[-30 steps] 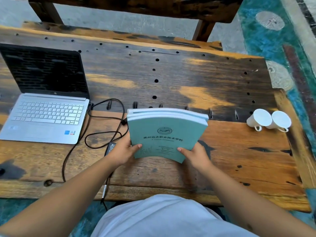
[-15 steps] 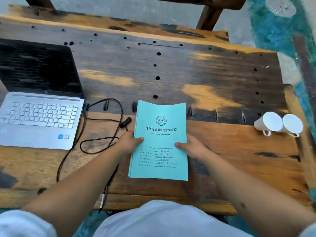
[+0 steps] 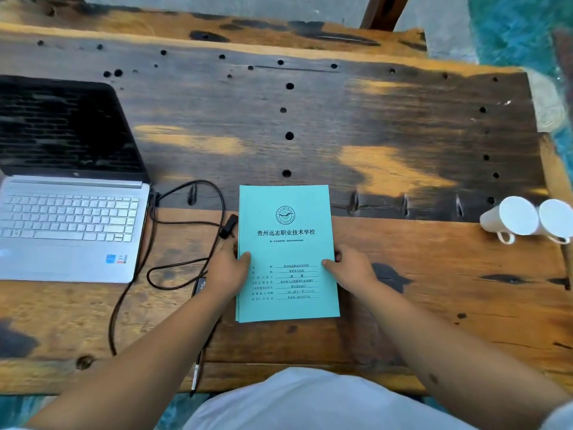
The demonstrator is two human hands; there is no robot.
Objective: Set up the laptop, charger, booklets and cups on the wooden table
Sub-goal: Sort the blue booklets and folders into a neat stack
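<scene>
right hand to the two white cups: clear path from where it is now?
Probably yes. The right hand rests on the booklets' right edge, and only bare wooden table lies between it and the cups, which lie on their sides at the far right.

Soft, even daylight falls on a worn wooden table [image 3: 403,274], bright enough to read but without hard glare. Shadows are faint: a thin dark band sits beside the right hand [image 3: 350,268]. The dark laptop screen [image 3: 65,131] reflects a dim brick pattern. Straight edges bow outward near the frame borders (wide-angle distortion), and the white cups [image 3: 527,220] at the right edge look slightly soft.
</scene>
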